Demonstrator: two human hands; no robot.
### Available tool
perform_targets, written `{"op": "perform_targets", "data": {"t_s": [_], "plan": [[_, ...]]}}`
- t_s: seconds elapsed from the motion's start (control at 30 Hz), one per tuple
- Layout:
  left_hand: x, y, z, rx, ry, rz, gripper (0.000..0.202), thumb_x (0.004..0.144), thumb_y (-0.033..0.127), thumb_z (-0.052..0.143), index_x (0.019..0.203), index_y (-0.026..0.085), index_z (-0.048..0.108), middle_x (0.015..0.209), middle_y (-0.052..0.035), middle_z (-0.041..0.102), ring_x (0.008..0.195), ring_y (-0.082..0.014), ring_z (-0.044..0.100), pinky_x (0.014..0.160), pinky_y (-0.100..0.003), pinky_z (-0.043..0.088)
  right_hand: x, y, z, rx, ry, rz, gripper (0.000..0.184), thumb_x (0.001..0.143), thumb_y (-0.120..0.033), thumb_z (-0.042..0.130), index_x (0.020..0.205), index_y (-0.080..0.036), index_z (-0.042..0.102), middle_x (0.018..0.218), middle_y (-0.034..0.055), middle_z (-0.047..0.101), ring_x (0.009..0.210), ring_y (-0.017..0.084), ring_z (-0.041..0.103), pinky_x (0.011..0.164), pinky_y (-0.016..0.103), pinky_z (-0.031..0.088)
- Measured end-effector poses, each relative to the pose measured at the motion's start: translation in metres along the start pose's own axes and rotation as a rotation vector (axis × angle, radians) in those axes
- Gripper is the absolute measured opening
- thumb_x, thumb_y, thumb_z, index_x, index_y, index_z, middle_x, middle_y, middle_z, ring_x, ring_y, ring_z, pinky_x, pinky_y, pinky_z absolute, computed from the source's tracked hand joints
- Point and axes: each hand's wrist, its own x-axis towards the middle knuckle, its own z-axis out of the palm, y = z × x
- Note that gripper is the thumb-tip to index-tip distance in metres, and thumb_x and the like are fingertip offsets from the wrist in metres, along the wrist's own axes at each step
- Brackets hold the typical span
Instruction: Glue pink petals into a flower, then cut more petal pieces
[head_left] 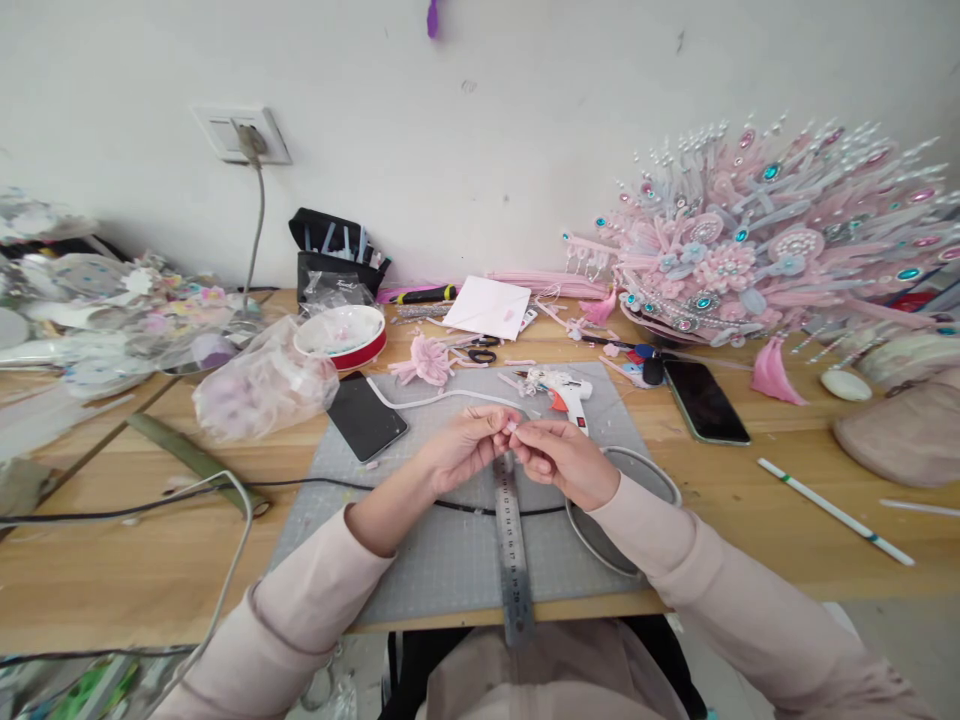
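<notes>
My left hand and my right hand meet over the grey cutting mat. Between their pinched fingertips is a small pale pink piece, too small and covered to name. Below the hands a steel ruler lies lengthwise, its near end past the table edge. Just beyond my right hand rests a white glue gun with an orange trigger. A white hoop lies partly under my right wrist. A white strip runs across the mat behind my left hand.
A large pink beaded headdress stands at the back right. Phones lie left and right. Behind the mat are a pink fluffy flower, scissors and a red-white tub. A black cable crosses the mat.
</notes>
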Motion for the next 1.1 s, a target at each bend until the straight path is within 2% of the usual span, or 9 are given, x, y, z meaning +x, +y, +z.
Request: {"op": "perform_targets", "data": {"t_s": [0.23,0.4,0.53,0.7,0.8,0.9,0.93,1.03,1.1], "plan": [[0.0,-0.003,0.001,-0.002,0.03,0.027,0.024,0.057,0.029,0.078,0.061,0.009,0.064,0.053,0.0005,0.055,0.05,-0.006,0.049,0.051,-0.017,0.041,0.001,0.002,-0.001,-0.026,0.014,-0.022,0.027,0.06,-0.037,0.072,0.06,-0.012,0.062,0.05,-0.0044,0.05,0.036,0.001,0.035,0.034,0.016,0.021],[0.0,0.001,-0.001,0.026,0.085,0.044,0.028,0.068,0.037,0.069,0.07,0.009,0.064,0.06,-0.0009,0.058,0.056,-0.0064,0.051,0.057,-0.017,0.043,0.003,0.004,-0.003,-0.055,0.05,-0.085,0.029,0.062,-0.04,0.071,0.061,-0.013,0.061,0.052,-0.0048,0.05,0.036,0.001,0.036,0.035,0.017,0.023],[0.001,0.004,-0.004,0.109,0.183,0.069,0.028,0.071,0.037,0.066,0.067,0.01,0.062,0.06,-0.0002,0.056,0.054,-0.0058,0.048,0.054,-0.017,0.039,0.005,0.004,-0.007,-0.1,0.087,-0.12,0.03,0.063,-0.042,0.069,0.067,-0.014,0.063,0.052,-0.0055,0.051,0.036,0.001,0.036,0.035,0.018,0.025],[0.002,0.006,-0.003,0.302,0.196,0.095,0.029,0.067,0.039,0.066,0.065,0.011,0.06,0.058,0.0012,0.055,0.053,-0.0064,0.045,0.053,-0.019,0.035,0.007,0.006,-0.01,-0.237,0.109,-0.166,0.033,0.065,-0.047,0.066,0.069,-0.014,0.063,0.053,-0.0051,0.051,0.037,0.002,0.039,0.037,0.019,0.029],[0.0,0.013,-0.006,0.539,0.146,0.094,0.027,0.067,0.039,0.065,0.062,0.013,0.059,0.06,0.0012,0.055,0.054,-0.0075,0.044,0.054,-0.02,0.034,0.007,0.007,-0.012,-0.347,0.09,-0.16,0.032,0.067,-0.047,0.063,0.068,-0.015,0.062,0.053,-0.0048,0.05,0.037,0.003,0.04,0.037,0.02,0.03],[-0.004,0.029,-0.015,0.821,0.044,0.047,0.027,0.069,0.04,0.061,0.062,0.014,0.061,0.055,0.0027,0.052,0.054,-0.0086,0.041,0.054,-0.021,0.032,0.007,0.007,-0.014,-0.481,0.073,-0.159,0.028,0.071,-0.044,0.06,0.069,-0.015,0.063,0.054,-0.0039,0.052,0.037,0.004,0.039,0.038,0.02,0.029],[-0.005,0.035,-0.019,0.917,-0.021,-0.008,0.027,0.069,0.041,0.061,0.062,0.014,0.063,0.052,0.0033,0.049,0.052,-0.0088,0.04,0.052,-0.021,0.031,0.007,0.007,-0.014,-0.521,0.078,-0.165,0.027,0.072,-0.042,0.06,0.071,-0.016,0.063,0.055,-0.0035,0.053,0.038,0.005,0.039,0.039,0.02,0.029],[-0.009,0.049,-0.033,1.162,-0.183,-0.195,0.025,0.068,0.039,0.06,0.064,0.015,0.067,0.052,0.002,0.053,0.051,-0.0093,0.039,0.049,-0.021,0.028,0.006,0.005,-0.014,-0.612,0.102,-0.183,0.023,0.073,-0.038,0.058,0.071,-0.016,0.065,0.055,-0.0028,0.054,0.041,0.006,0.039,0.042,0.02,0.031],[-0.011,0.056,-0.041,1.267,-0.222,-0.257,0.022,0.066,0.036,0.062,0.058,0.016,0.067,0.05,0.0012,0.054,0.05,-0.0098,0.039,0.049,-0.021,0.027,0.005,0.003,-0.014,-0.652,0.104,-0.194,0.022,0.074,-0.036,0.057,0.07,-0.016,0.065,0.055,-0.0024,0.054,0.043,0.006,0.04,0.044,0.02,0.033]]}}
